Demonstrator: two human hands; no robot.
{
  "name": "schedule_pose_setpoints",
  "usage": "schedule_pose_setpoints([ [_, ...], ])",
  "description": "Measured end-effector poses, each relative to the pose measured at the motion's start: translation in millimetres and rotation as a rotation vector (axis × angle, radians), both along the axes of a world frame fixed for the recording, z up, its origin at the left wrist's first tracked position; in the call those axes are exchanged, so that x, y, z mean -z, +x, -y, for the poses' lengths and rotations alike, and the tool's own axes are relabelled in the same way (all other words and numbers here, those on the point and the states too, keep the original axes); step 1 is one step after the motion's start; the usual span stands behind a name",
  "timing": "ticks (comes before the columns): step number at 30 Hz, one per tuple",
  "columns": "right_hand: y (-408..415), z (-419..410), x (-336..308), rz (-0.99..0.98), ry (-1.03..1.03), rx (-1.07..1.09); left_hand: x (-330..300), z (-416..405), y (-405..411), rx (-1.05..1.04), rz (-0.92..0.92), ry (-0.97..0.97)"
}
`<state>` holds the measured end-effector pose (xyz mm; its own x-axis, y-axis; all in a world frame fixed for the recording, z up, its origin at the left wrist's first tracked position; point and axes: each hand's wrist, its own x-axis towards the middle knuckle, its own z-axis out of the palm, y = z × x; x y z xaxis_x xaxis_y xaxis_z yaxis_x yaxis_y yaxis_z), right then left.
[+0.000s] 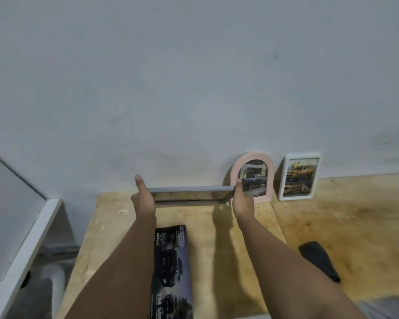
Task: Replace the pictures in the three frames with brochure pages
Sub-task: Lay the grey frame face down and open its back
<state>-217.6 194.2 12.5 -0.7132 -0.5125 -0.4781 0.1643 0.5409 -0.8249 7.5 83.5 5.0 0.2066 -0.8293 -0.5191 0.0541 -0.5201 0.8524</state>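
Observation:
A grey rectangular frame (190, 194) is held up above the far edge of the wooden table (228, 238), tilted nearly flat so that I see mostly its top edge. My left hand (143, 199) grips its left end and my right hand (242, 199) grips its right end. A pink arched frame (268, 178) with a truck picture leans on the wall just behind my right hand. A white frame (298, 177) with a yellow car picture stands to its right. A dark car brochure (172, 270) lies on the table between my forearms.
A black object (319, 260) lies on the table at the right. A white ledge or furniture edge (25, 245) runs along the left, with a gap between it and the table. The grey wall (194, 88) stands directly behind the frames.

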Motion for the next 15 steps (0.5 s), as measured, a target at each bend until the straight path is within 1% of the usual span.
schedule_pose_setpoints([
  [4, -6.9, -64.6, -4.6, 0.006, -0.044, 0.089, -1.2, -43.3, -4.2, 0.068, -0.006, 0.001],
  [6, -11.1, -99.8, -3.8, 0.014, -0.044, 0.124, 0.2, -68.4, -7.4, 0.128, -0.027, 0.033],
  [8, -16.3, -130.4, -0.9, 0.016, -0.014, 0.133, 6.6, -91.3, -8.7, 0.171, -0.061, 0.079],
  [12, -32.4, -179.9, 16.2, 0.037, 0.068, 0.116, 38.4, -121.8, -12.5, 0.24, -0.074, 0.171],
  [15, -48.1, -201.5, 36.6, 0.084, 0.131, 0.101, 62.7, -143.8, -18.9, 0.26, -0.142, 0.261],
])
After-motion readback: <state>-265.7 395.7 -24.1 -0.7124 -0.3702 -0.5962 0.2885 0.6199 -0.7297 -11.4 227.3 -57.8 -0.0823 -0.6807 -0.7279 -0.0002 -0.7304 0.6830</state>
